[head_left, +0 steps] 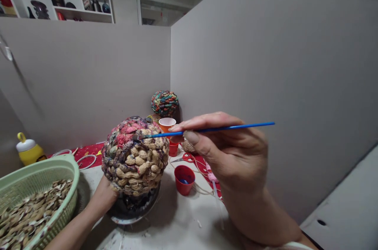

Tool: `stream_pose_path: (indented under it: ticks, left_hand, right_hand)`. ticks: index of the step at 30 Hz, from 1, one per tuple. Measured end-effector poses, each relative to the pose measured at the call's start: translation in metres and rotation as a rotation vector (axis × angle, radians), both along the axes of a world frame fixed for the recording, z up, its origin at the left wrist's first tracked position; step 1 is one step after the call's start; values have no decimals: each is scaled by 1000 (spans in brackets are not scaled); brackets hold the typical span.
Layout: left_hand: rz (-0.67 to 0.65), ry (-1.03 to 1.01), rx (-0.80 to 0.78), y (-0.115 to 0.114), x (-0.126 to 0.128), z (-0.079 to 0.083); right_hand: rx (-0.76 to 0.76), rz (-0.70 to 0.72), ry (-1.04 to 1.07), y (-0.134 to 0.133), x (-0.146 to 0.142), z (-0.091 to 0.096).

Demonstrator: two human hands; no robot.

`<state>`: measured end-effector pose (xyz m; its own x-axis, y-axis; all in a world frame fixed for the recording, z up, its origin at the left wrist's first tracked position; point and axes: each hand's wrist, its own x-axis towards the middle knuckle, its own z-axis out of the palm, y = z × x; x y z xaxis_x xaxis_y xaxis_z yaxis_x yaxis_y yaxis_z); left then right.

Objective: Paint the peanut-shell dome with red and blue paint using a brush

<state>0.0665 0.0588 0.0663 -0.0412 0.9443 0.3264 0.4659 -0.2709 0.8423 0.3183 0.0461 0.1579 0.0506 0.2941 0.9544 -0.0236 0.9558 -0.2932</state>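
A dome covered in peanut shells (134,155), partly painted pink, purple and dark, stands on a round metal plate (134,212). My right hand (233,151) pinches a thin blue paintbrush (224,128), whose tip touches the top of the dome. My left hand (103,195) lies against the dome's lower left side, its fingers hidden behind the shells.
A green basket (59,167) of shell halves sits at the left. A red cup (183,179) with blue paint, an orange cup (167,124), red scissors (184,158), a finished multicoloured dome (164,103) and a yellow bottle (28,149) stand around. Grey partition walls close in behind and right.
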Motion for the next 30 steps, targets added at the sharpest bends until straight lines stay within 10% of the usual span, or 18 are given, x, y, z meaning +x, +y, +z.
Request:
stream_pose_path:
  ticks: [30]
  left_hand:
    - [-59, 83, 9, 3, -5, -5]
  right_hand:
    - [91, 6, 45, -1, 3, -3]
